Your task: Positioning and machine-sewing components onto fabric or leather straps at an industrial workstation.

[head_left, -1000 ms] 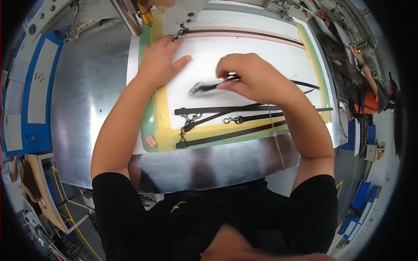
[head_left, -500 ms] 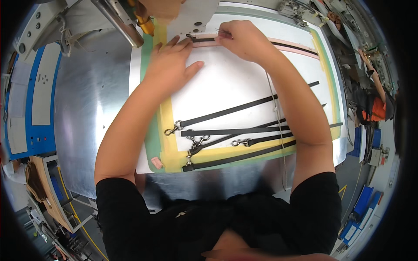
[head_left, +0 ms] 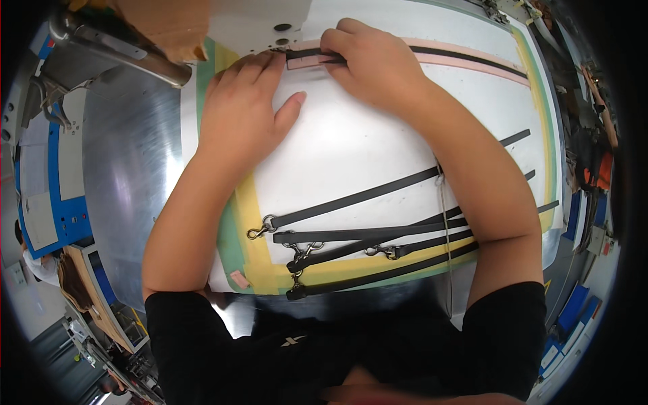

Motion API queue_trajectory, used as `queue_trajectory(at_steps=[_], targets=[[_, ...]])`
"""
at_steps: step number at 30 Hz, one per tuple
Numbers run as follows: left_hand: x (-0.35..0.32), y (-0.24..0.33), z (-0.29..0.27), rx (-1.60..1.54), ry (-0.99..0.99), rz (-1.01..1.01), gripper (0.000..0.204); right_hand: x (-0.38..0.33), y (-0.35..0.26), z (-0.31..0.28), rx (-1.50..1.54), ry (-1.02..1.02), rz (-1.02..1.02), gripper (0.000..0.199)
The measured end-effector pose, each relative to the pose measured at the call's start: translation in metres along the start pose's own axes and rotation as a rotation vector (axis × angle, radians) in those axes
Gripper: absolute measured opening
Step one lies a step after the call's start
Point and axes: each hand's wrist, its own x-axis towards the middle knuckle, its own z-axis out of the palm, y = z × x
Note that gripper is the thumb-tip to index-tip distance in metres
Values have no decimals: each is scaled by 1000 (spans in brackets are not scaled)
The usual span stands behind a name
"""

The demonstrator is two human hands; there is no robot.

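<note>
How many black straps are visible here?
6: one strap along pink strips, at the right hand; five straps nearer the body, partly behind the right forearm. More may be hidden.

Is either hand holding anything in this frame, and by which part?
The right hand is curled over the upper black strap, near its left end; grip or mere press cannot be told. The left hand lies palm-down, no hold visible.

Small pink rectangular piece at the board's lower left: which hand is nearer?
Left: the left hand lies beyond the pink piece; the right hand is farther beyond and to its right.
</note>
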Motion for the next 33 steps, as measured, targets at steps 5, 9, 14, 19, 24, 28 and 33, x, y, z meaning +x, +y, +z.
queue_trajectory(at_steps=[5,9,14,19,24,28,33], targets=[[0,-4,3,26,-51,28,57,1,0,2,-20,19,-35,20],[2,-2,4,39,-59,20,59,4,3,5,-32,20,-28,19],[3,1,4,50,-81,-16,61,5,2,4,-16,21,-32,18],[4,0,4,22,-94,-16,62,9,0,-1,15,17,2,22],[3,3,6,15,-114,-51,63,9,-17,-2,122,117,-36,22],[-1,3,7,-42,-54,-25,61,13,-34,1,207,158,63,23],[-4,4,7,-84,-55,-42,59,11,-32,13,166,162,114,23]])
